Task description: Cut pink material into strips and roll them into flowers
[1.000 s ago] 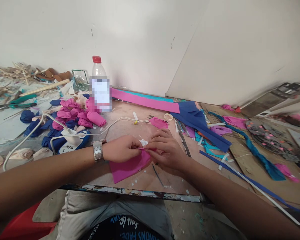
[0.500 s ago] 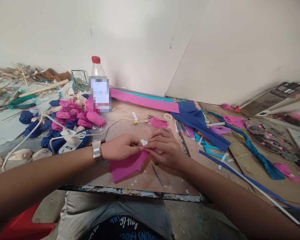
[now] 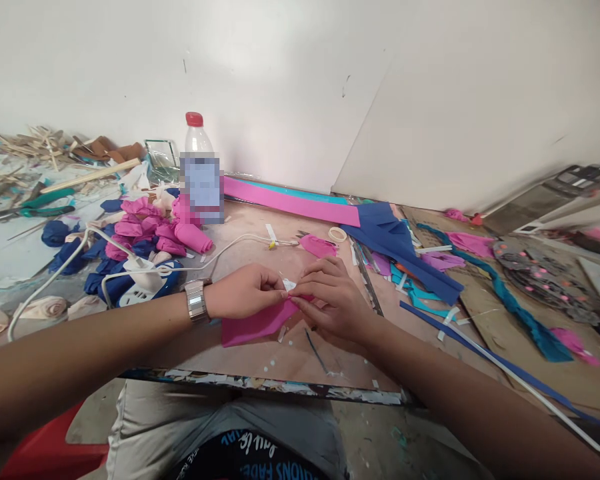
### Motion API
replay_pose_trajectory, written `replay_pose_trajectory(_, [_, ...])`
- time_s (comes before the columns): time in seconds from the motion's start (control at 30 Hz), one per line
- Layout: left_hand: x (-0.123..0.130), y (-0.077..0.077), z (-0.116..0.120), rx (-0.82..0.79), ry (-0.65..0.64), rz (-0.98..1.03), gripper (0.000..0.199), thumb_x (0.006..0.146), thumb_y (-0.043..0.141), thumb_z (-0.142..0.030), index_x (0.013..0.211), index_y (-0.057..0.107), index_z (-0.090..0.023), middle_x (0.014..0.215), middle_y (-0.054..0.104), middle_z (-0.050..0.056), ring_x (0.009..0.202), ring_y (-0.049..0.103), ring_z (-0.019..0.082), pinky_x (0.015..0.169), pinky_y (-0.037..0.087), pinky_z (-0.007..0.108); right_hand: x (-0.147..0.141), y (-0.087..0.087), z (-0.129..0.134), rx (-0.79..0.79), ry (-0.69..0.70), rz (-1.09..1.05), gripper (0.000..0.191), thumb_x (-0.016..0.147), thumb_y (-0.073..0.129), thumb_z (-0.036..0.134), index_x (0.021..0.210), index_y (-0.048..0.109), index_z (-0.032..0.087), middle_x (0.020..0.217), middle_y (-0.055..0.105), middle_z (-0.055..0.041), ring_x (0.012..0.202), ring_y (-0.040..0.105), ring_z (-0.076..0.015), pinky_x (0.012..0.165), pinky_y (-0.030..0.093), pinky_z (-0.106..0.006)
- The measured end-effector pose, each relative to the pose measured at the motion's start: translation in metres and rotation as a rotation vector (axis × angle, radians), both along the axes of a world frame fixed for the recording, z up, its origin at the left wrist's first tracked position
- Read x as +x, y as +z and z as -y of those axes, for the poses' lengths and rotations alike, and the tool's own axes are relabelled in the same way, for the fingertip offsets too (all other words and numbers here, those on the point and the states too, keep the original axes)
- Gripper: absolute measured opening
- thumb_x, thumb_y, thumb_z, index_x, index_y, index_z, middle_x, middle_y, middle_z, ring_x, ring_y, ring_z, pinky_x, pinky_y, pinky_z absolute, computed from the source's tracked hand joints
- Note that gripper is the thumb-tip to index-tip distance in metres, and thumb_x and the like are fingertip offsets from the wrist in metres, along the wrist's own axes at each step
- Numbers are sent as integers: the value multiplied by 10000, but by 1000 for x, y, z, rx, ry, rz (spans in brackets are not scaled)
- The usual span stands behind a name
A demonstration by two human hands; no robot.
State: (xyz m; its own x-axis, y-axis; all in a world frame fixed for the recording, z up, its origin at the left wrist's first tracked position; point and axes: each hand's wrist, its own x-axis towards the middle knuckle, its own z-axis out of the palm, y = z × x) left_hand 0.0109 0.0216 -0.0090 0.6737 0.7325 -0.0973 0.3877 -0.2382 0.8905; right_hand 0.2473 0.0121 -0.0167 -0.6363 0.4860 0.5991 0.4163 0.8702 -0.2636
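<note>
A strip of bright pink crepe-like paper [image 3: 255,325] is pinched between both hands over the table. My left hand [image 3: 247,291], with a metal watch [image 3: 197,300] at the wrist, grips its upper edge between thumb and fingertips. Close against it, my right hand [image 3: 335,300] pinches the same edge, its fingers bent over the top. A small white scrap [image 3: 290,285] shows just beyond the fingertips. The paper's loose end hangs to the lower left, under my left hand. My fingers hide the exact spot where the paper is held.
Rolled pink paper flowers [image 3: 140,223] and a white-blue power strip [image 3: 143,283] with a cable lie left. Behind stands a red-capped bottle [image 3: 199,141]. Pink [image 3: 290,202] and dark blue strips [image 3: 405,260] lie at the back and right, near a tape ring [image 3: 337,234].
The hanging end of the pink paper has risen and shortened below my left hand. Both hands stay together in nearly the same place, still pinching it.
</note>
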Motion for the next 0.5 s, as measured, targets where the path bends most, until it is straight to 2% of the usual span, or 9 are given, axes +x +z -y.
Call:
replay_pose_trajectory(0.1, [1, 1, 4, 86, 18, -38, 349, 997, 539, -394, 822, 701, -139, 701, 629, -12, 651, 508, 119, 629, 372, 252, -1, 0, 0, -8, -10, 7, 34, 979, 732, 237, 964, 760, 250, 886, 799, -21, 957, 655, -238, 932, 449, -454])
replay_pose_trajectory(0.2, [2, 5, 12, 303, 47, -126, 303, 1004, 532, -316, 858, 743, -155, 763, 720, 16, 687, 582, 137, 672, 372, 274, -1, -2, 0, -41, -31, 29, 43, 984, 712, 230, 964, 748, 245, 897, 805, -23, 964, 658, -245, 941, 440, -464])
replay_pose_trajectory(0.33, [4, 6, 20, 541, 89, -295, 283, 1028, 536, -318, 916, 757, -184, 753, 737, 35, 692, 621, 173, 650, 339, 298, -1, -4, 1, -89, -54, 50, 39, 991, 683, 226, 961, 708, 236, 911, 799, -30, 967, 661, -254, 951, 424, -471])
replay_pose_trajectory(0.5, [5, 3, 21, 701, 34, -435, 331, 1083, 453, -321, 951, 728, -193, 832, 755, 53, 740, 677, 197, 643, 382, 300, -1, -2, 4, -129, -62, 82, 33, 1005, 636, 223, 981, 656, 231, 937, 768, -42, 999, 650, -260, 957, 399, -459])
